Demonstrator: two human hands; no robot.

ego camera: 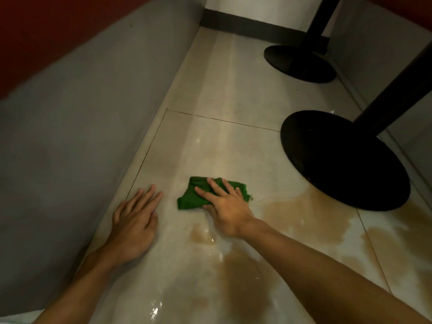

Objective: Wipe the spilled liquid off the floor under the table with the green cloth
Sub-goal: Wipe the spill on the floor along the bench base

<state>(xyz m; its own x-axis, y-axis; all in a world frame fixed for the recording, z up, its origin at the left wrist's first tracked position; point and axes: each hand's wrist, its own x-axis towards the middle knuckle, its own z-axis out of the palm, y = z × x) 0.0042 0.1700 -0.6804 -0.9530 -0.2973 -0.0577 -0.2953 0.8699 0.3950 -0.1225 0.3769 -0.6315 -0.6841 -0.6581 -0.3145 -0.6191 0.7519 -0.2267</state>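
A crumpled green cloth (pixel 191 197) lies on the glossy beige floor tiles (pixel 222 94). My right hand (pixel 224 206) presses flat on the cloth with its fingers spread and straight. My left hand (pixel 134 220) rests palm down on the bare tile to the left of the cloth, apart from it. Brown spilled liquid (pixel 304 209) spreads over the tiles to the right of the cloth, reaching under the near table base. Smaller brown patches (pixel 243 272) lie below my right forearm.
A black round table base (pixel 339 160) with its dark post stands at the right, its edge in the spill. A second black base (pixel 301 64) stands farther back. A grey wall (pixel 81 113) runs along the left, and a dark skirting (pixel 245 22) closes the far end.
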